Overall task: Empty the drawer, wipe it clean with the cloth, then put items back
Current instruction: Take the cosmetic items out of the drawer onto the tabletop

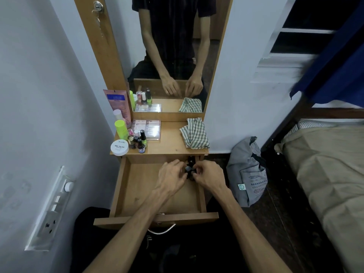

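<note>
The wooden drawer (137, 194) is pulled out below the dresser top. Both hands reach into its back right corner. My left hand (172, 175) and my right hand (207, 175) curl their fingers around a cluster of small dark items (189, 170); what they are is unclear. More dark items (190, 159) stand just behind, under the top's edge. The rest of the drawer floor is bare wood. The green checked cloth (195, 135) lies crumpled on the right of the dresser top (169, 146).
On the top's left stand nail polish bottles (140, 140), a white round jar (119, 147), green bottles (121, 129), a pink tube (119, 103) and a clear box (146, 130). A mirror (171, 56) rises behind. A grey bag (247, 174) and a bed (325, 174) are to the right.
</note>
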A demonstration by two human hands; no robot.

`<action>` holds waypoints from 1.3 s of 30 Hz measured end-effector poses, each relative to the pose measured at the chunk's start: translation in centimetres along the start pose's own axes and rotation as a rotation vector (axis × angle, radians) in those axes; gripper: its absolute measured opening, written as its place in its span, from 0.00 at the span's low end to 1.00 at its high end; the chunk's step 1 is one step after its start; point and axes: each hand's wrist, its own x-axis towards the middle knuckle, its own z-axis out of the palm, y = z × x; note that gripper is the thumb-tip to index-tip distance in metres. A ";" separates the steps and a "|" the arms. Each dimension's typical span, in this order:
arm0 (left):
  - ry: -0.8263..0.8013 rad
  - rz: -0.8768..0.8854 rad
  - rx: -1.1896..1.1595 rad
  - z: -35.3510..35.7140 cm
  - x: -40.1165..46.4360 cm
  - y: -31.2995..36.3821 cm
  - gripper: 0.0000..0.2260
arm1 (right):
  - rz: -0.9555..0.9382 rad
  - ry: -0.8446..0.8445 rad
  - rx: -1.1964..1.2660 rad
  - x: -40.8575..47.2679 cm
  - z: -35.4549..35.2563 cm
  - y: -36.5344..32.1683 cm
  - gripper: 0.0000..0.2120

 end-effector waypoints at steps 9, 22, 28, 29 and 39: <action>-0.093 -0.068 0.027 1.4 1.2 0.3 0.14 | -0.020 0.022 -0.018 0.0 2.1 1.0 0.13; -0.077 -0.085 0.012 1.8 0.6 -0.1 0.10 | -0.036 0.050 -0.052 0.0 3.5 0.8 0.10; -0.059 -0.109 -0.004 0.8 -0.2 -1.4 0.10 | -0.044 0.049 -0.085 -0.5 3.6 0.5 0.08; -0.058 -0.108 -0.006 0.6 -0.3 -1.5 0.10 | -0.043 0.041 -0.094 -0.6 3.6 0.5 0.08; 0.092 -0.080 -0.065 -3.3 -2.1 -2.9 0.10 | -0.041 0.054 -0.018 -1.1 2.5 -2.4 0.08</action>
